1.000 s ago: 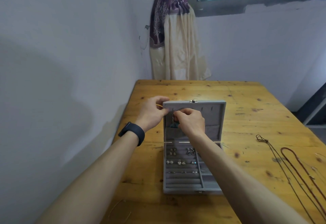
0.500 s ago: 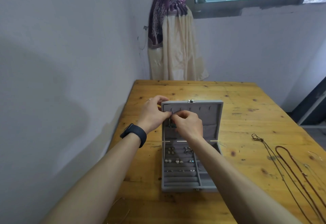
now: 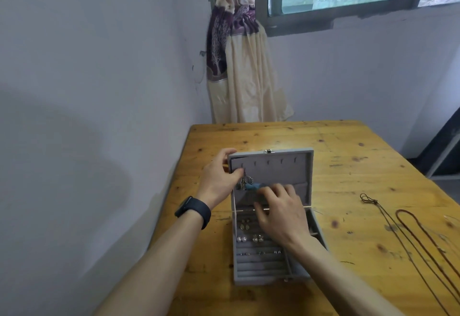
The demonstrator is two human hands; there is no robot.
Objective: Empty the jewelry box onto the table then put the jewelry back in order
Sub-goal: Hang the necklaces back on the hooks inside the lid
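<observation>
Left hand [image 3: 219, 179] grips the lid [image 3: 278, 166] by its edge. Right hand [image 3: 281, 211], fingers loosely spread and holding nothing, touches the blue pendant [image 3: 251, 187] at its fingertips, jewelry box [image 3: 261, 279] under its palm. Best tucked gently, without unhooking it.

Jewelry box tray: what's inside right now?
In the tray: earring pairs in the left slotted rows, including pearl studs; nearest rows bare. The right hand and forearm hide its far-right part and most right compartments.
</observation>
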